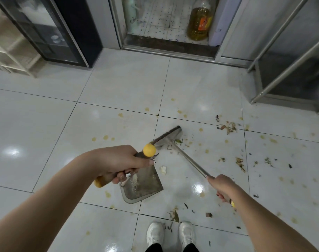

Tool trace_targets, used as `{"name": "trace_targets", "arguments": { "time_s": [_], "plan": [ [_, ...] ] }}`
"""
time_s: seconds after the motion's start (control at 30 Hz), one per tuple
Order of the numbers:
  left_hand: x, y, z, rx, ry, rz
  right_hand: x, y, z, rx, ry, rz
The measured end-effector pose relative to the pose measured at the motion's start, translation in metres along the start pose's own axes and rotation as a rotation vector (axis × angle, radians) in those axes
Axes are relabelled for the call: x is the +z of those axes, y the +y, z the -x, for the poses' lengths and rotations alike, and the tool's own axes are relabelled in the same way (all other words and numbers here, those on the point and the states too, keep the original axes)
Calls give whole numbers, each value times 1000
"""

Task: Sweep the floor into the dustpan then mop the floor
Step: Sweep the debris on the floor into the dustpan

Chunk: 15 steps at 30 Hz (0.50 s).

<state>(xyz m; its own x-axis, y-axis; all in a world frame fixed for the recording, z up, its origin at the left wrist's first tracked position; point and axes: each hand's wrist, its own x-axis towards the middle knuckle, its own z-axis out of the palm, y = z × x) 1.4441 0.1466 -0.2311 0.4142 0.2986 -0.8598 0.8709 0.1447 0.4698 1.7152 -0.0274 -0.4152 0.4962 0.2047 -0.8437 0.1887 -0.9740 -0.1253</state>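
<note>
Now the left hand [118, 164] reaches forward on an outstretched arm, knuckles up, its grip clenched round the dustpan handle [139, 154]. The dustpan [144, 186] sits on the tiled floor [118, 84] just below that hand. The right hand [221, 186], also extended, has its grip wrapped round the metal shaft of the broom [170, 138], which slants forward and left. Its head is down on the tiles just beyond the dustpan. Scraps [228, 127] lie scattered to the right.

We've got the dustpan [142, 186] ahead of our shoes [155, 233], the broom [186, 158] with its head just beyond it, scraps [228, 127] scattered to the right, a bottle [200, 20] in the doorway [169, 46] behind.
</note>
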Motion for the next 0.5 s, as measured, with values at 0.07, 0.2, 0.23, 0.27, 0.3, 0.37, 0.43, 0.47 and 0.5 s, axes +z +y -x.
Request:
{"name": "trace_targets", "arguments": {
  "time_s": [0.07, 0.2, 0.23, 0.27, 0.3, 0.37, 0.43, 0.47, 0.5],
  "plan": [
    [-4, -1, 2, -13, 7, 10, 2, -9, 1, -19, -15, -25],
    [-9, 2, 2, -22, 74, 15, 30, -55, -4, -44, -81, -75],
    [-8, 6, 1, -7, 88, 26, 39, -68, -3, -48, -84, -50],
    [-7, 10, -1, 10, 100, 42, 47, -78, -4, -56, -70, 8],
    [-4, 15, -3, 19, 108, 65, 54, -84, -3, -68, -48, 84],
    [2, 24, -7, 24, 114, 104, 60, -87, -1, -92, -10, 219],
    [8, 30, -9, 24, 97, 119, 57, -76, -3, -120, 5, 279],
    [11, 32, -10, 25, 85, 120, 52, -68, -4, -115, 17, 293],
    [13, 34, -10, 23, 75, 117, 46, -58, -4, -100, 27, 297]
  ]
}}
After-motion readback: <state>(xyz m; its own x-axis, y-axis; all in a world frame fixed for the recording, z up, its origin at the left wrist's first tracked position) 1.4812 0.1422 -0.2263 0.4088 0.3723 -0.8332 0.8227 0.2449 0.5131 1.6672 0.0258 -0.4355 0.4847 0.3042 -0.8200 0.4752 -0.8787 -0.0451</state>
